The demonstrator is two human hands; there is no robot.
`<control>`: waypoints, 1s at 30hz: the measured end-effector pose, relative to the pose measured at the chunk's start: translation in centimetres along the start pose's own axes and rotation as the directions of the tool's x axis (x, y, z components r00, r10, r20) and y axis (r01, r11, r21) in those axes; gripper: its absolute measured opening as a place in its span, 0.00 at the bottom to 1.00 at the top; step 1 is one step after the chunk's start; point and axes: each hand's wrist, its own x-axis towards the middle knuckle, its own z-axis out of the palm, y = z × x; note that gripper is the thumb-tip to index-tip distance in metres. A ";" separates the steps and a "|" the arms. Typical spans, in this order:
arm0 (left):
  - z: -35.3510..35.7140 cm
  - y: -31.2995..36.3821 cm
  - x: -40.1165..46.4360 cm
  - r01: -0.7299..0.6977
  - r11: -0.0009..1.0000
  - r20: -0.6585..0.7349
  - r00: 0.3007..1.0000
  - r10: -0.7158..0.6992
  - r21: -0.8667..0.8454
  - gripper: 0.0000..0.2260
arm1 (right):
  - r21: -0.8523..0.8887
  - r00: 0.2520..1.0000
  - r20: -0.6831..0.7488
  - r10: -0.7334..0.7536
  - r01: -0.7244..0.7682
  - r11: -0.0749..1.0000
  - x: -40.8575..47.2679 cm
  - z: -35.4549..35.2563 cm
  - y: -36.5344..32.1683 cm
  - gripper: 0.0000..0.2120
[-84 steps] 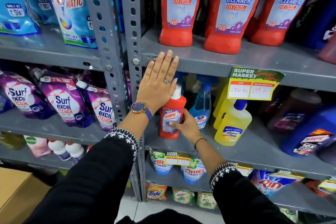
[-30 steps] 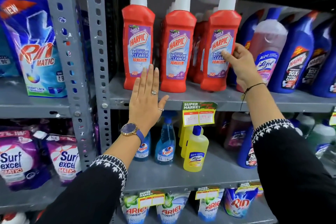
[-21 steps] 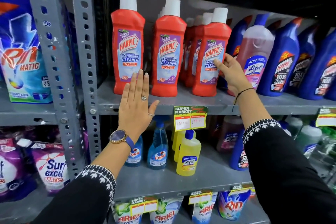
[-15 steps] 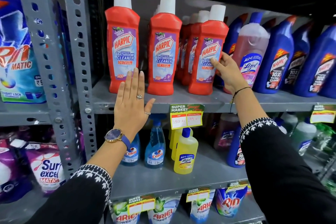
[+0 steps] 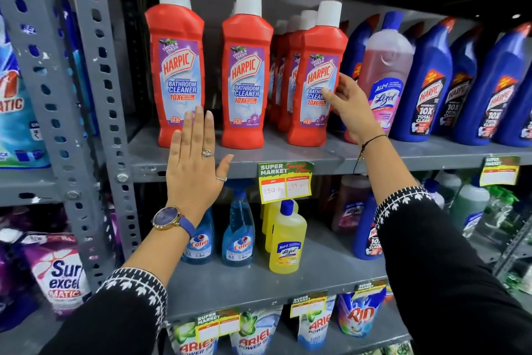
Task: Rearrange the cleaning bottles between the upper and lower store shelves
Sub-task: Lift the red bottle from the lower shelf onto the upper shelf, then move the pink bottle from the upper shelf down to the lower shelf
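Right hand (image 5: 349, 108) fingers spread against the red Harpic bottle (image 5: 316, 81), not closed yet; left hand (image 5: 194, 166) flat, empty; I'd grip mid-waist; looks full, heavy, slick plastic.

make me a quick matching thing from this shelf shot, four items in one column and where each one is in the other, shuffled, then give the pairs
Things:
1. red Harpic bottle at the right of the front row
2. yellow Lizol bottle
3. left hand
4. Ariel pouches

Places:
A. lowest shelf in view, behind price tags
B. lower shelf, just below the price tag marked 250
C. upper shelf, touched by the right hand
D. flat and open against the front edge of the upper shelf

Pairs: 1-C, 2-B, 3-D, 4-A
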 end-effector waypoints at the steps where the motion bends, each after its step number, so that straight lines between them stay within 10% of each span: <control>1: 0.0 0.0 0.0 0.010 1.000 -0.003 1.000 -0.010 -0.015 0.31 | -0.019 0.998 -0.059 -0.037 0.036 0.999 -0.2 -0.2 -0.1 0.22; 5: -0.4 1.4 0.7 0.024 0.996 -0.037 0.999 -0.027 -0.083 0.31 | -0.174 0.886 -0.387 -0.256 0.202 0.964 -0.1 -2.5 -0.3 0.19; 10: -1.1 6.4 3.6 -0.008 0.992 -0.094 0.996 -0.004 -0.123 0.31 | -0.330 0.849 -0.439 -0.294 0.152 0.932 1.9 -7.8 0.3 0.28; 16: -1.2 13.7 6.7 -0.029 0.985 -0.121 0.993 0.008 -0.170 0.31 | -0.256 0.939 -0.332 -0.092 0.004 0.967 5.0 -12.6 3.0 0.39; 24: 1.5 23.5 7.3 -0.010 0.997 -0.018 1.000 0.009 -0.072 0.32 | 0.181 0.998 0.044 0.051 -0.058 0.982 7.0 -14.0 5.0 0.24; 30: 3.8 25.7 6.8 0.008 0.999 0.065 0.998 -0.011 0.034 0.32 | 0.323 0.997 0.072 0.014 -0.036 0.946 7.4 -13.8 5.4 0.15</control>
